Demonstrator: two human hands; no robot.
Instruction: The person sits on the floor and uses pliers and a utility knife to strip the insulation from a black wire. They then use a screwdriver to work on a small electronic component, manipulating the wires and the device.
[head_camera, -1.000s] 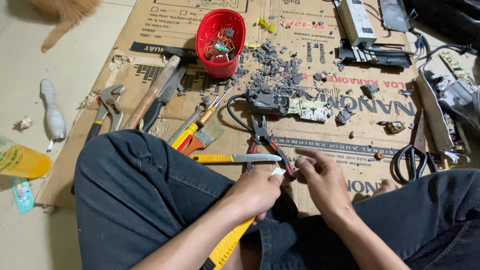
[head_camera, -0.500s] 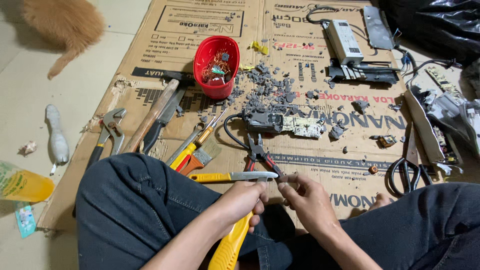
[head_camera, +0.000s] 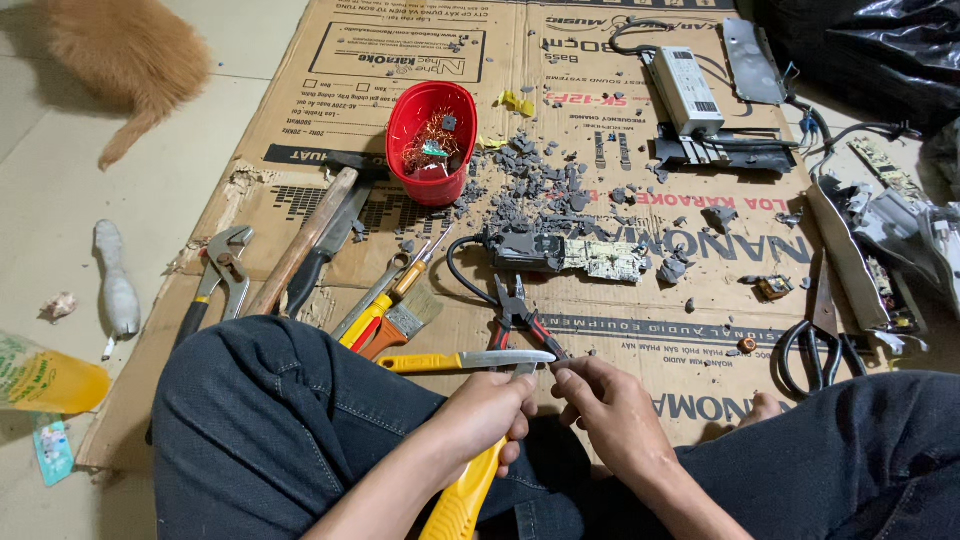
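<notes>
Free room and obstacles, floor workspace. Directly ahead of the left hand (head_camera: 487, 412) and right hand (head_camera: 610, 405): yellow-handled knife (head_camera: 465, 360) lying crosswise, red-handled pliers (head_camera: 520, 315) just beyond. Forward centre: circuit board with black cord (head_camera: 560, 253), backed by a spread of grey debris (head_camera: 545, 180); red cup (head_camera: 432, 142) upright behind. Left lane: paintbrush (head_camera: 402, 320), screwdriver (head_camera: 385, 300), hammer (head_camera: 300, 245) and wrench (head_camera: 218, 275) lying close together, narrow gaps between. Right lane: scissors (head_camera: 815, 340) and opened casing (head_camera: 880, 260) near the knee. Open passage: bare cardboard (head_camera: 690, 340) between pliers and scissors; bare floor (head_camera: 60, 200) far left, bounded by an orange cat (head_camera: 125, 50).
</notes>
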